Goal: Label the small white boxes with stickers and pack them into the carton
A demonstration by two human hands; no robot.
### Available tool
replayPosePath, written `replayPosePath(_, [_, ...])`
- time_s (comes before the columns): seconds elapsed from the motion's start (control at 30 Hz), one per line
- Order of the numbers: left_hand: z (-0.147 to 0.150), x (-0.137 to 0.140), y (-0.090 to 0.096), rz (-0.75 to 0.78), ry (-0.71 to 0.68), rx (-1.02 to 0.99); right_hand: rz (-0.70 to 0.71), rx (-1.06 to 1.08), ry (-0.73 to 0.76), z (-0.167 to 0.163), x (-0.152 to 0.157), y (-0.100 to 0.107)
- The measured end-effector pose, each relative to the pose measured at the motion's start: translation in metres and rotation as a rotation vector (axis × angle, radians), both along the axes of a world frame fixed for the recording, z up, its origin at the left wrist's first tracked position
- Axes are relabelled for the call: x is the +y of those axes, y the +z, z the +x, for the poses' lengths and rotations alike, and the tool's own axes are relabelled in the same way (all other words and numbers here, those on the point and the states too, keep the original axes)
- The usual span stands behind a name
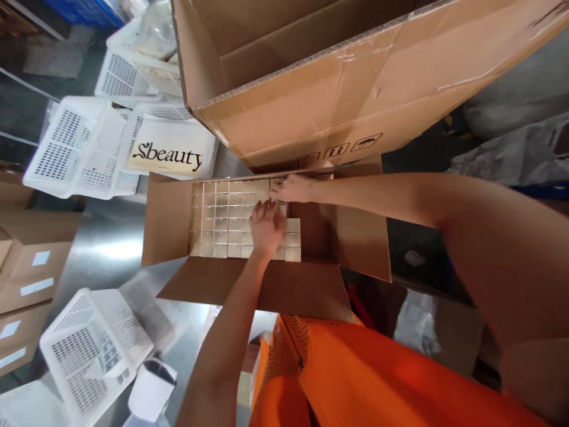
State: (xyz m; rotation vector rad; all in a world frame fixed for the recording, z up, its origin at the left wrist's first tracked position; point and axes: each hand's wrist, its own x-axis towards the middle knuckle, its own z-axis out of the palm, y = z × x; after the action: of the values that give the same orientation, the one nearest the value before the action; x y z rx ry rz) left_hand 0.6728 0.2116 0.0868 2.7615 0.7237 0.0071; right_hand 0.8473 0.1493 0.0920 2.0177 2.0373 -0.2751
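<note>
An open cardboard carton (302,284) holds rows of small cream-coloured boxes (222,222), packed tightly from its left end. On top of these rows lies my left hand (267,230), its fingers spread and touching the box tops. My right hand (293,188) reaches in along the carton's far wall, fingers bent around the end of a small box (278,209) beside my left fingertips. Part of that box is hidden under the fingers. Brown carton floor (313,228) shows at the right end of the rows.
A large open cardboard box (302,101) stands just behind the carton. White perforated baskets (71,148) are on the left, one with an "Sbeauty" card (166,148). Another basket (89,356) sits lower left on the metal table (104,237). Brown cartons (31,279) are stacked far left.
</note>
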Motion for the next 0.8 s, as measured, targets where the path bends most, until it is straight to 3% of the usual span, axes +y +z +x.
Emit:
replayPosePath(0.1, [-0.076, 0.012, 0.036, -0.003, 0.025, -0.316, -0.143, -0.050, -0.168, -0.003, -0.029, 0.006])
replayPosePath(0.17, [-0.138, 0.018, 0.061, 0.118, 0.100, -0.479, -0.195, -0.087, -0.279, -0.002, -0.042, 0.005])
replayPosePath(0.27, [-0.226, 0.019, 0.084, 0.272, 0.290, -0.528, -0.216, -0.108, -0.399, 0.001, -0.050, -0.001])
replayPosePath(0.33, [-0.273, 0.012, 0.087, 0.280, 0.512, -0.480, -0.209, -0.106, -0.461, 0.001, -0.050, -0.004])
replayPosePath(0.4, [-0.312, -0.002, 0.082, 0.242, 0.768, -0.403, -0.193, -0.100, -0.511, 0.000, -0.051, -0.007])
replayPosePath(0.47, [-0.347, -0.019, 0.073, 0.218, 0.926, -0.339, -0.165, -0.094, -0.543, -0.003, -0.053, -0.008])
replayPosePath(0.67, [-0.449, -0.073, 0.021, 0.261, 0.896, -0.210, -0.112, -0.019, -0.601, -0.010, -0.059, -0.009])
replayPosePath(0.73, [-0.478, -0.091, 0.001, 0.182, 0.975, -0.163, -0.095, 0.044, -0.631, -0.012, -0.055, -0.005])
replayPosePath(0.8, [-0.501, -0.107, -0.019, 0.055, 1.144, -0.091, -0.075, 0.139, -0.649, -0.016, -0.046, -0.001])
